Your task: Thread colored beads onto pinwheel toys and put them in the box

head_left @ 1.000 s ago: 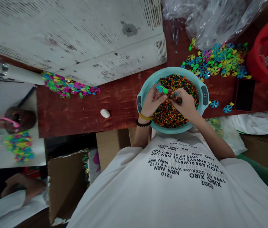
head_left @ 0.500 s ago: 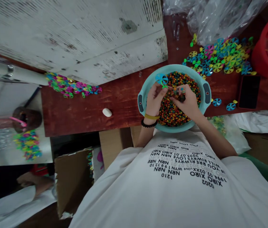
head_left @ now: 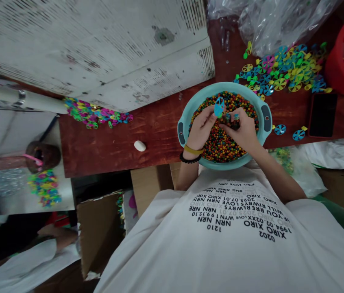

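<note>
Over a pale blue basin [head_left: 187, 101] full of small multicoloured beads [head_left: 220, 140], both my hands are close together. My left hand [head_left: 201, 128] is closed in a pinch on a blue spoked plastic wheel [head_left: 219, 106], which stands tilted above its fingertips. Just to the right, my right hand [head_left: 244, 129] has its thumb and fingers bent together around something small. It looks partly clear, but its shape is mostly hidden by the fingers. The wheel is very near the right fingertips; whether they touch I cannot tell.
Colourful plastic wheel pieces [head_left: 281, 69] lie heaped behind the basin, beside a red tub [head_left: 342, 69]. A phone [head_left: 322, 115] and two loose wheels lie to the right. A large white box [head_left: 99, 53] stands at the back. A white oval object [head_left: 140, 145] lies left; another person's arm [head_left: 62, 236] shows lower left.
My left hand has turned and brought the blue wheel rightward, close to the right fingertips. The right hand has shifted only slightly. The whole view has moved a little.
</note>
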The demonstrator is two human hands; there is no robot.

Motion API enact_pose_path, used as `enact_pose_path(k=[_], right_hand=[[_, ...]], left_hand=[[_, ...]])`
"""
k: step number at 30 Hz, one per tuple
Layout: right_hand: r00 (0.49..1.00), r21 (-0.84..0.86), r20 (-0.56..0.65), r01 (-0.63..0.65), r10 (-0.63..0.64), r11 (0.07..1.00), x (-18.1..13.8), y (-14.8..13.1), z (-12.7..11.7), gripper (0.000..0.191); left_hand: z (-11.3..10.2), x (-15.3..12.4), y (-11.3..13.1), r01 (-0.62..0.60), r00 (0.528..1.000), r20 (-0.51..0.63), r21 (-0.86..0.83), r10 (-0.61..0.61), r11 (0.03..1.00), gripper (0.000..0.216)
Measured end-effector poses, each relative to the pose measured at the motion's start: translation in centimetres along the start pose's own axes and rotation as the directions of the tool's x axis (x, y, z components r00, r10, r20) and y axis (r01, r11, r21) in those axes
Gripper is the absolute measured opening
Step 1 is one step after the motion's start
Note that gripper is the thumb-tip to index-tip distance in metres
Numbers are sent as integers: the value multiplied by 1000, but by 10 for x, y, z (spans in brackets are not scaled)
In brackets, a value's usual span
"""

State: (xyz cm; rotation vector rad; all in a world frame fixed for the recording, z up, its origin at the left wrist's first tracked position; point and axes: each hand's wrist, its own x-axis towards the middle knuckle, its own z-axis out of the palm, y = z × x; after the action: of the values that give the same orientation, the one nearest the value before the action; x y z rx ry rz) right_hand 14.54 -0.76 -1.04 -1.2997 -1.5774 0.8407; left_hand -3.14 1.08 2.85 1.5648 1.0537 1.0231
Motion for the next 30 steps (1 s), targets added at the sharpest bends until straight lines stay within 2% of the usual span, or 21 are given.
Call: enact_pose_path(k=[1,3,6,8,11,12,13,17,19,21,23,25,27,28,30], right_hand=[[1000,-1,4,-3,3,1000,0,0,1,36],[1000,0,11,-3,3,1000,-1,-1,1,35],[1000,-16,29,8,-7,1000,-2,-2,1,32],[999,-29,47,20,-19,999,-2,-2,-1,31],[998,-41,50,39,-37,998,-4,-4,-2,32],[998,-47,45,45,-43,998,-4,-4,-2,31],[998,-54,39,52,-50,997,-4,-5,-1,30],[993,-82,26,113,-111,990,-5,-9,4,22],[991,-78,29,136,-134,988,-5,-12,3,21],[990,-51,58,129,-126,990,-3,-17,-3,24],[984,5,132,117,-117,993,-1,-21,-11,32],[963,75,239,113,-128,991,1,-26,-20,39],[940,113,311,111,-141,987,4,-30,-24,42],[938,111,317,109,-139,988,5,-31,-25,42],[952,87,277,112,-132,990,6,-34,-22,40]], left_hand=[[-2,0,-3,-9,1000,29,-7,9,1000,43],[-2,-1,-10,-18,1000,5,-21,18,1000,47],[3,-5,-17,-7,987,-161,-30,2,1000,46],[4,-7,-15,-16,980,-198,-18,12,1000,38],[-1,-8,-9,-64,997,-33,-25,63,998,33],[-2,-8,-8,-78,997,4,-30,78,997,34],[-2,-8,-9,-89,996,-5,-32,89,996,35],[8,-11,-19,-63,966,-251,-6,59,998,48],[12,-12,-20,-51,953,-298,8,51,999,44],[7,-12,-13,-94,965,-244,26,97,995,38],[-6,-11,-1,-165,981,-101,45,168,985,38],[-23,-11,12,-218,974,77,73,212,973,41],[-36,-12,21,-234,962,169,116,213,965,43],[-39,-13,23,-221,968,151,149,199,964,44],[-37,-18,23,-151,988,-3,226,155,962,45]])
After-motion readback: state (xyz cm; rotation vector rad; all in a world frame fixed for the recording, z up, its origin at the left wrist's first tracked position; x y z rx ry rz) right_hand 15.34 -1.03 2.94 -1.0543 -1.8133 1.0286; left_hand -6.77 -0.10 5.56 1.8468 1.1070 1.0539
